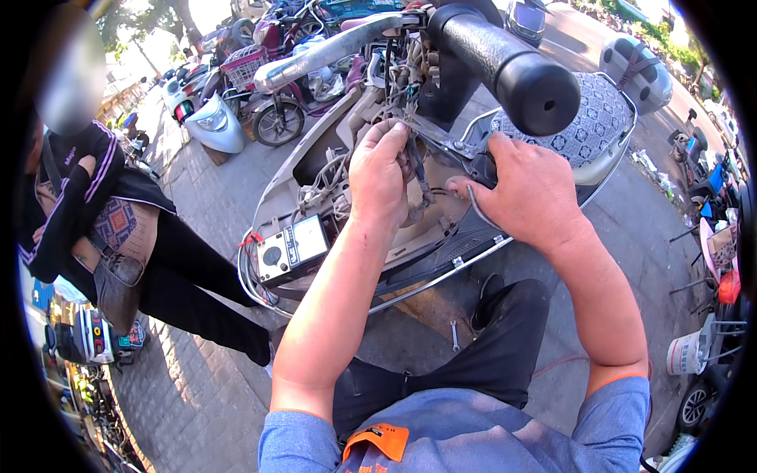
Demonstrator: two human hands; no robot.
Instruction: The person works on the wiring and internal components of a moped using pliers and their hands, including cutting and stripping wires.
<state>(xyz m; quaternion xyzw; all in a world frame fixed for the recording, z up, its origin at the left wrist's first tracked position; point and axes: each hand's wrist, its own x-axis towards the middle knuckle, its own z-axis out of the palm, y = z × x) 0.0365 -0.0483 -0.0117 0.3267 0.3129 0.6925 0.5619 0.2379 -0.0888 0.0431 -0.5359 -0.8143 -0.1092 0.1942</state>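
My left hand (pixel 382 169) is closed in a pinch on wires amid the exposed wiring harness (pixel 402 83) of a stripped-down electric scooter. In my right hand (pixel 530 188) is a pair of pliers (pixel 459 147), with a curved grey handle below my fingers and metal jaws pointing toward my left fingertips. Exactly where the jaws meet the wire is too small to tell. A white analog multimeter (pixel 292 250) lies on the scooter body, left of my left forearm. Above my right hand juts the black handlebar grip (pixel 509 71).
A person in a dark jacket (pixel 95 189) stands at the left, arms folded. A wrench (pixel 455 335) lies on the ground near my legs. Parked scooters (pixel 209 122) stand behind. A patterned seat (pixel 572 118) is beyond my right hand; a white bucket (pixel 688 352) stands at far right.
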